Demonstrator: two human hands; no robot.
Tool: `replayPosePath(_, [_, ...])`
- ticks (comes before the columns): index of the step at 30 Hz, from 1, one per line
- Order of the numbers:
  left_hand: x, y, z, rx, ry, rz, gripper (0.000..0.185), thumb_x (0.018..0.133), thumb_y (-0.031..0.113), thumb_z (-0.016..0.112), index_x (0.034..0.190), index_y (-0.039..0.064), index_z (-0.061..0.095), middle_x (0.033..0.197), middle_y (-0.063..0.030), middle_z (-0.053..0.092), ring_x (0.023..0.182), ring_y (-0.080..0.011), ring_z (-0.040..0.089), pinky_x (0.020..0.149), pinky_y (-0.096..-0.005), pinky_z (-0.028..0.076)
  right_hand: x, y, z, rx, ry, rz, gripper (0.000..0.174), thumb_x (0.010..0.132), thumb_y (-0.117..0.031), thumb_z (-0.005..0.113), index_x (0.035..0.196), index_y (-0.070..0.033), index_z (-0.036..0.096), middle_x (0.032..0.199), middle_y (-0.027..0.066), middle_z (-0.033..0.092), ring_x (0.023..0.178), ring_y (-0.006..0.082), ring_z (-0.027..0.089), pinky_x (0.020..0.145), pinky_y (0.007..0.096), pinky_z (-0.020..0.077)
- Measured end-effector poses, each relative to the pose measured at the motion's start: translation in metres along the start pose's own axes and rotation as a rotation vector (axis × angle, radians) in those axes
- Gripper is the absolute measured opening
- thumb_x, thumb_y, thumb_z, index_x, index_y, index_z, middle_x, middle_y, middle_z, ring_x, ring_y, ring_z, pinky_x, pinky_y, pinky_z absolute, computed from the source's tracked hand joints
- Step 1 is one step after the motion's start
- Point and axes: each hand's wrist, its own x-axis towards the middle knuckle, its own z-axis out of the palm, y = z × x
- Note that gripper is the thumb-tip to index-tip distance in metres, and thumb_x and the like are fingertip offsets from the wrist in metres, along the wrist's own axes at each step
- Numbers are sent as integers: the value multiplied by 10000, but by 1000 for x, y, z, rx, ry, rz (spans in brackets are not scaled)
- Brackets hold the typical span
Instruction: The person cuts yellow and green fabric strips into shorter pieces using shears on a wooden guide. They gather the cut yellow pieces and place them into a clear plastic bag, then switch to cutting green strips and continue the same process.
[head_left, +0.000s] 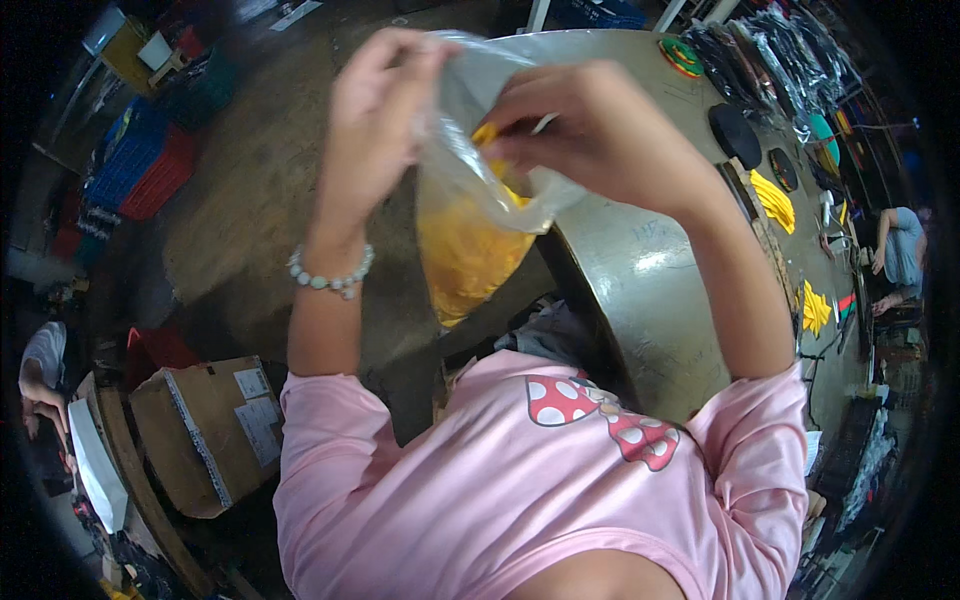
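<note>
A clear plastic bag (491, 191) hangs in the air in front of me, above the floor and beside the table's edge. Yellow fabric pieces (472, 255) fill its lower part. My left hand (390, 97) grips the bag by its upper left rim. At the bag's mouth, my right hand (570, 127) pinches a bit of yellow material, blurred by motion. Something small and white (544, 122) shows between the right fingers; I cannot tell what it is.
A metal-topped table (637, 262) curves along the right, bearing yellow cloth (772, 201), rolls of black tape (733, 136) and bagged dark goods (765, 64). A cardboard box (210, 435) stands lower left. Plastic crates (139, 161) are stacked left. People work at far left (45, 367) and far right (900, 251).
</note>
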Motion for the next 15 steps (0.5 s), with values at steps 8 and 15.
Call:
replayPosePath(8, [-27, 12, 159, 233, -342, 324, 74, 928, 115, 537, 905, 51, 565, 807, 8, 609, 672, -30, 513, 578, -199, 417, -7, 41, 75, -262, -417, 337, 344, 859, -302, 542, 1040, -20, 620, 1058, 151, 626, 941, 268, 605, 811, 350, 469])
replayPosePath(15, [19, 9, 74, -8, -89, -113, 191, 936, 240, 547, 942, 55, 594, 547, 50, 482, 424, -13, 391, 380, -183, 300, -45, -7, -66, 135, -564, 369, 506, 909, -436, 448, 1174, -22, 568, 1155, 132, 601, 1052, 238, 582, 892, 347, 452])
